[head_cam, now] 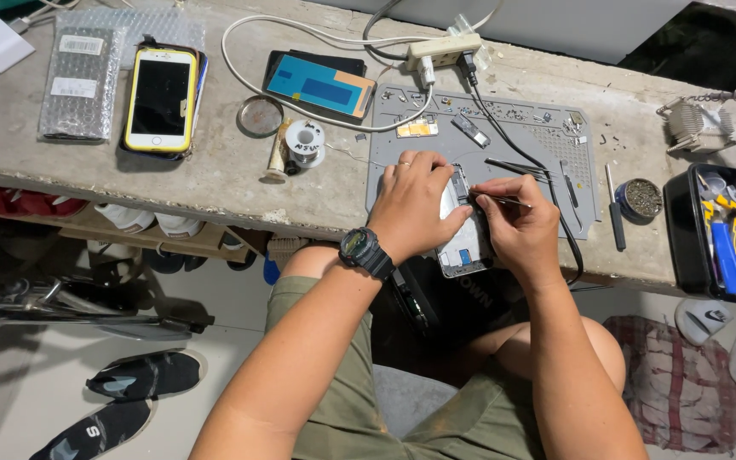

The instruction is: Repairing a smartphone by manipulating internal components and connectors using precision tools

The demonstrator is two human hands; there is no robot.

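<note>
An opened phone body (463, 243) lies at the centre of the frame, on the front edge of a grey work mat (555, 140); the left hand (415, 204) lies across its upper part, fingers curled down to steady it; the right hand (517, 226) pinches thin tweezers (504, 201), their tips touching the phone's inside. A black cable (513, 140) crosses the mat above. Left of the mat lie a solder spool (305, 140) and a round tin (260, 115); in the upper left rests a yellow-cased phone (160, 100); a black tool tray (726, 234) sits at the right edge.
</note>
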